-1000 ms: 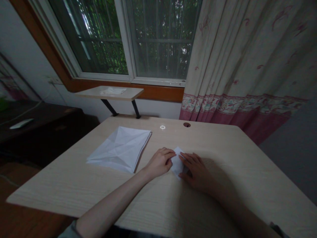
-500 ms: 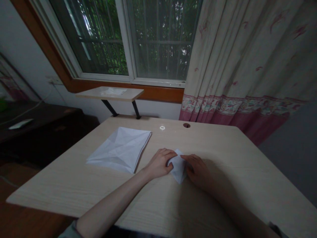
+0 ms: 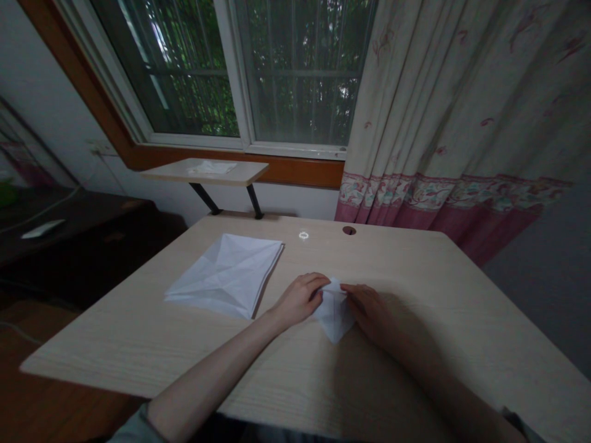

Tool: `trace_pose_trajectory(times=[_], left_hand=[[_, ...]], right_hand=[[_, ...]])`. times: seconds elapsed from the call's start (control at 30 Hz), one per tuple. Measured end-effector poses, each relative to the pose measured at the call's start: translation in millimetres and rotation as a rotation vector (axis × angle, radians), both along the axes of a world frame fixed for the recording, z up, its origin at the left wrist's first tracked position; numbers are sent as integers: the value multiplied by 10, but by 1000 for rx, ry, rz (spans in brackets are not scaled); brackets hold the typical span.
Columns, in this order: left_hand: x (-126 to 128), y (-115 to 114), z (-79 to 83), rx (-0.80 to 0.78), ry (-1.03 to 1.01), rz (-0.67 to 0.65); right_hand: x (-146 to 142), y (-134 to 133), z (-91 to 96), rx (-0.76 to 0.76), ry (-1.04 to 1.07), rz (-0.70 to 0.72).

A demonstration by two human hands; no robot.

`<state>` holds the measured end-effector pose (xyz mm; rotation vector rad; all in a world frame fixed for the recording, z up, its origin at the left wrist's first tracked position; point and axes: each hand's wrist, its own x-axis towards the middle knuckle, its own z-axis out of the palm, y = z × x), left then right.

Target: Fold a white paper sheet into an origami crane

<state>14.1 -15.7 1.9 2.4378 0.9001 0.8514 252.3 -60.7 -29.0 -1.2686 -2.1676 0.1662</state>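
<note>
- Off the table's 9 o'clock edge: dark low cabinet, a pale flat object on top, too dim to name
- At 11 o'clock of the table, under the window: small shelf on two slanted black legs
- At 10 o'clock of the left hand, near but not touching: large creased sheet, white, flat on the table, diagonal fold lines across it, seemingly more than one layer along its right edge
- Left hand: grip closed on the upper left edge of the folded paper, fingers curled over it, thumb out of sight
- Judged best for the fold in hand: keep the lower tip pinned flat, bring the two upper edges in evenly toward the centre line, check left against right before pressing, then crease with a fingertip from the top downward; thin paper, likely to skew or crumple at the point if dragged
- Folded paper: near the middle of the table, between both hands, at 4 o'clock of the creased sheet; white, small, kite-like, sharp tip toward 6 o'clock, top seemingly raised slightly off the wood
- Right hand: at 3 o'clock of the folded paper, fingertips touching its upper right edge; too dark to tell whether pinched on it or only pressing
- At 12 o'clock of the right hand, well apart: round cable hole
- Beyond the table at 1 o'clock: pale curtain with a pink patterned hem
</note>
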Motion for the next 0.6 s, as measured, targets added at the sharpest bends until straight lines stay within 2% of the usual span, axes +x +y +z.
trace_pose_trajectory(times=[0.17,0.37,0.5,0.6], left_hand=[[7,-31,52,-68,-64,1],[0,-28,-33,-209,-125,99],[1,-16,-56,-197,-194,54],[5,-10,-37,-147,-183,21]], right_hand=[[-28,9,-12,-16,66,-64],[-78,44,-2,-38,248,-67],[-93,53,-16,-43,304,-109],[-92,54,-7,15,278,-109]])
